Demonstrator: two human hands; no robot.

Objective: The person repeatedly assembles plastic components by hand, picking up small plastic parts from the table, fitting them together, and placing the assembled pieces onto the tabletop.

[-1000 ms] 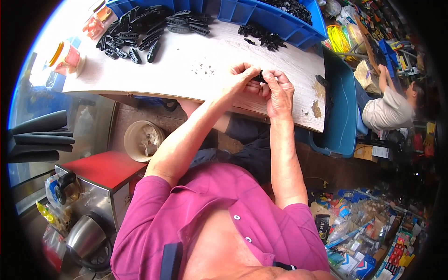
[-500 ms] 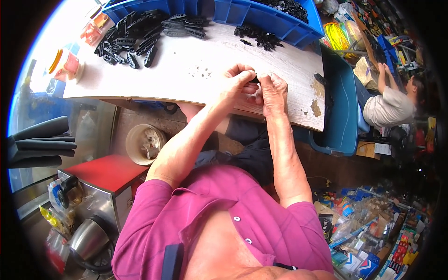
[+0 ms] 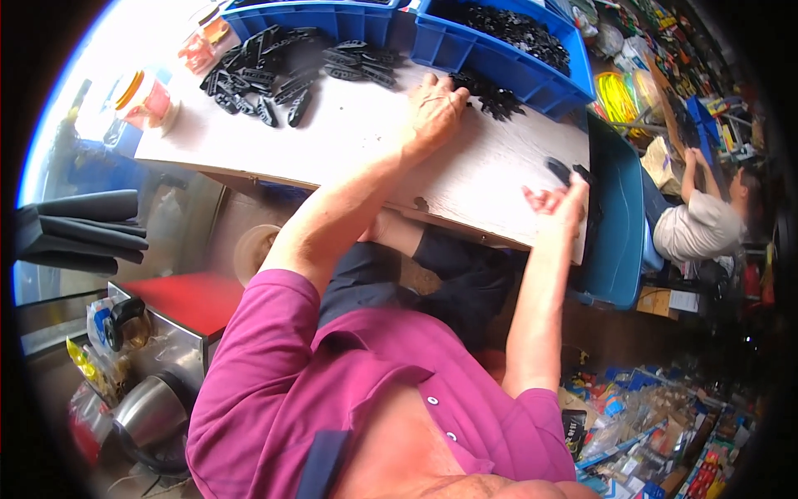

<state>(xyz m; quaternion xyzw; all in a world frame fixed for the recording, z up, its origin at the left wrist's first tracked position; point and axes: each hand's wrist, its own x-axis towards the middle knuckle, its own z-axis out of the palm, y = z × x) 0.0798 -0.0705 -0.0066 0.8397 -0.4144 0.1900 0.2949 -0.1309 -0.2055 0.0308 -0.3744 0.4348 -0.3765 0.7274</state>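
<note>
My left hand [image 3: 437,115] reaches across the white table to the left edge of a heap of small black plastic parts [image 3: 497,98]. Its fingers are apart and bent downward, and nothing shows in them. Over the table's right end, my right hand [image 3: 559,208] is open and somewhat blurred, fingers spread. A dark oval plastic piece [image 3: 558,170] lies or drops just beyond its fingertips, blurred. Beside that, another black piece [image 3: 584,174] rests at the table's right edge. Long black plastic pieces [image 3: 249,79] are piled at the far left, with a smaller stack [image 3: 362,64] to their right.
Two blue bins [image 3: 507,54] line the table's far side, the right one holding small black parts. A teal tub [image 3: 613,241] stands against the right end. Left are a lidded jar [image 3: 143,98], a red-topped cabinet [image 3: 187,299] and a bucket [image 3: 253,249]. Another person [image 3: 698,220] sits at right.
My hands were together over the table's front, working a small dark piece. They have parted: the left went forward to the heap, the right outward. A dark oval piece now shows by the right hand.
</note>
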